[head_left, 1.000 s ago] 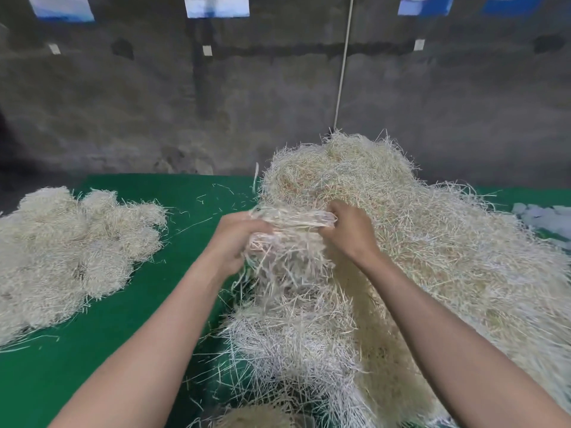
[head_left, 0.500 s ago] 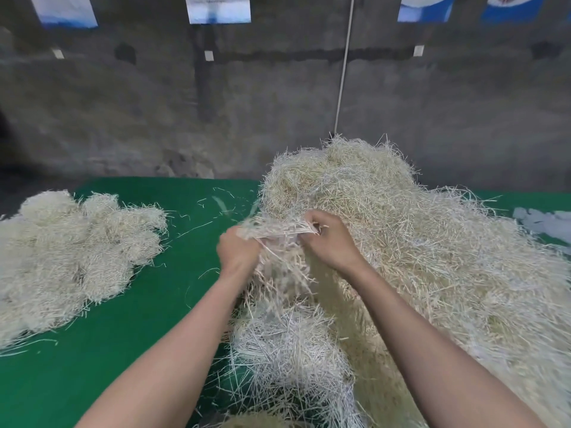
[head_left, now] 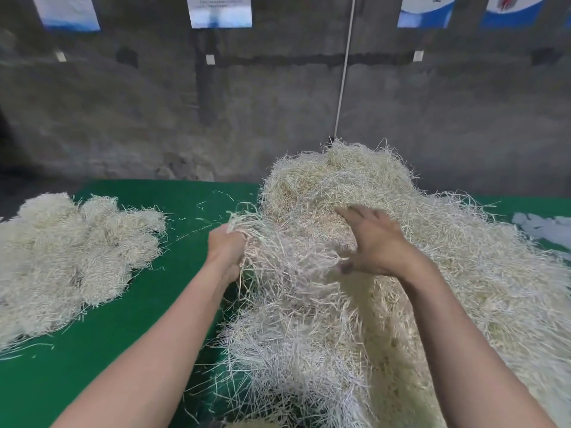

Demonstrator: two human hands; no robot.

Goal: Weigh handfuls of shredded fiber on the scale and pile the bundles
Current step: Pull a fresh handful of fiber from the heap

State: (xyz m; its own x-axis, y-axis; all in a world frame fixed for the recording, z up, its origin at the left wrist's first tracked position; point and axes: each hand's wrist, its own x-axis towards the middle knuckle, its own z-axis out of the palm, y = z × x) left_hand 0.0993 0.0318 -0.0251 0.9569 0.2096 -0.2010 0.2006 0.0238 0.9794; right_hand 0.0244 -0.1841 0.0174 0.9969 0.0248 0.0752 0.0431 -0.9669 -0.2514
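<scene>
The left hand [head_left: 227,247] sits at the centre of the frame with its fingers [head_left: 236,239] clenched round the top of a handful [head_left: 278,273] of pale strands; the handful hangs down from the fist and tangles into the looser fiber below, so it is not yet free of the stock. The grip is at the top end, likely so the strands fall straight and the loose ones can be combed off.

The right hand [head_left: 378,244] is just right of centre, released, fingers spread and holding nothing; it hovers against the slope of the big heap of shredded fiber [head_left: 463,273], which fills the right half of the frame. I judge it is either raking more strands across or brushing strays away from the handful.

At the left edge lies the pile of bundles [head_left: 61,257], well apart from the heap, on the green table [head_left: 185,205]; keeping it there stops weighed fiber mixing with unweighed. A few stray strands lie on the bare green between the two.

The scale is not clearly in view; something sits at the bottom edge under the fiber, but I cannot tell what it is. White scraps [head_left: 540,227] lie at the right edge, and a cord [head_left: 343,88] runs down the grey wall behind.
</scene>
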